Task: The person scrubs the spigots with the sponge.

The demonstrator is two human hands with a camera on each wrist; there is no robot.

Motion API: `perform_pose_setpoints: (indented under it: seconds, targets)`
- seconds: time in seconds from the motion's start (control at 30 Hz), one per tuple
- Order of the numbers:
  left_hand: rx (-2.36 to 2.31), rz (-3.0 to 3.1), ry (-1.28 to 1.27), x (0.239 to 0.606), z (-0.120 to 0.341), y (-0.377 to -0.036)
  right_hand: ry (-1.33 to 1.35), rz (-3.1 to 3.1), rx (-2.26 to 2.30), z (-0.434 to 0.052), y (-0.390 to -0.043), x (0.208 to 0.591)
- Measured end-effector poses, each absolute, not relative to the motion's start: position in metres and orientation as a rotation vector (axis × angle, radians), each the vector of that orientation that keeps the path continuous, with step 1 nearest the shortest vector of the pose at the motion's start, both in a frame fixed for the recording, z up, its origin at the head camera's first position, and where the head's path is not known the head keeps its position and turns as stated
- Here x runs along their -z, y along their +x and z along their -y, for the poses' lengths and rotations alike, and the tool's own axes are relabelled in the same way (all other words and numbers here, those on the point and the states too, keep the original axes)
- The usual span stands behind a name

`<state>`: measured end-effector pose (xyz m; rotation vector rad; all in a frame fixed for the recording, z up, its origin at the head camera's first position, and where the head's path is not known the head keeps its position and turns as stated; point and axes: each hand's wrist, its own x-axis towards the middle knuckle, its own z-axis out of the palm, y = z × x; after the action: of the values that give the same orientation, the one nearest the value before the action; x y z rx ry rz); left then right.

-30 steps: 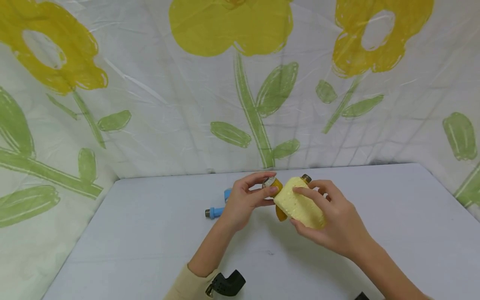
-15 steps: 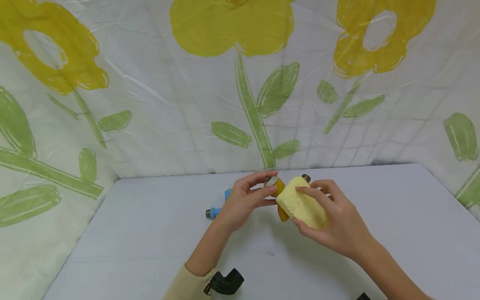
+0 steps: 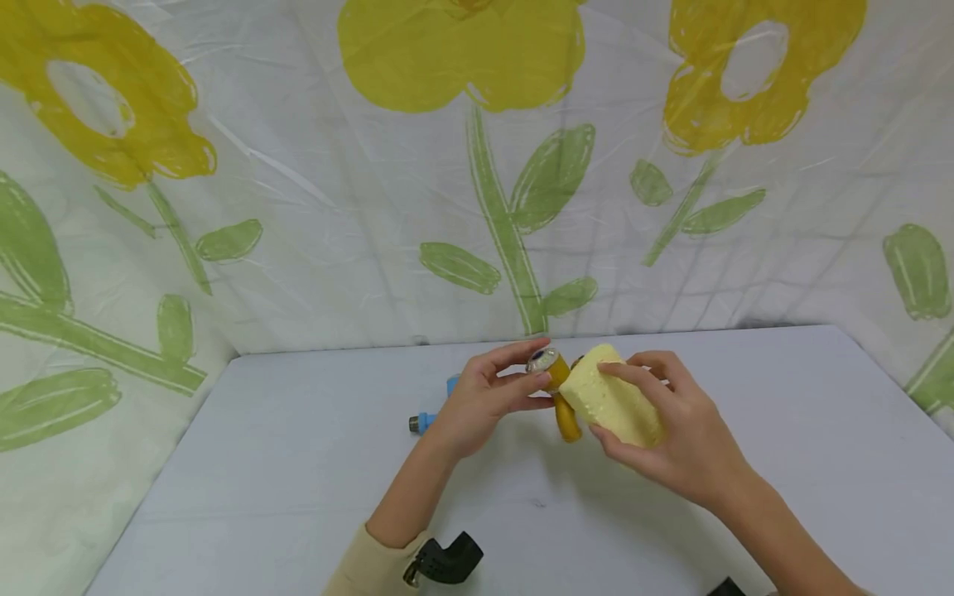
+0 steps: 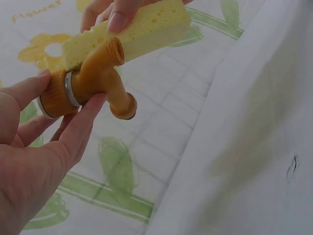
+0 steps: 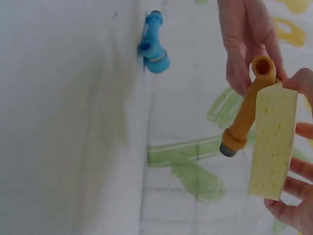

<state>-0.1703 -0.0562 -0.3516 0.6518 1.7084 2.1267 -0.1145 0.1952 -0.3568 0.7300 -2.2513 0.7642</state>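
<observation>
Yellow sponge (image 3: 607, 401) pinched in the right hand (image 3: 687, 439); orange fitting (image 4: 92, 78) gripped in the left hand (image 3: 484, 401). Light strokes outward from the latter should wipe best.

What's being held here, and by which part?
The left grip holds the orange fitting by its wide ribbed end; the right grip holds the sponge by opposite edges.

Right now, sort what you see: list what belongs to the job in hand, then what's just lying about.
In the job:
orange pipe, held in the left hand
yellow sponge, held in the right hand

Seemingly just lying about:
blue pipe, on the table, apart from both hands
</observation>
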Motion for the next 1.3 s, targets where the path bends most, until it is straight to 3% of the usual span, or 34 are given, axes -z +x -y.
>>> perform_pose_setpoints:
  seconds: [1.3]
  targets:
    - [-2.190,-1.802,0.539,0.3514,0.0472,-0.1658,0.771,2.211,-0.599,-0.1874,-0.1093,0.3521]
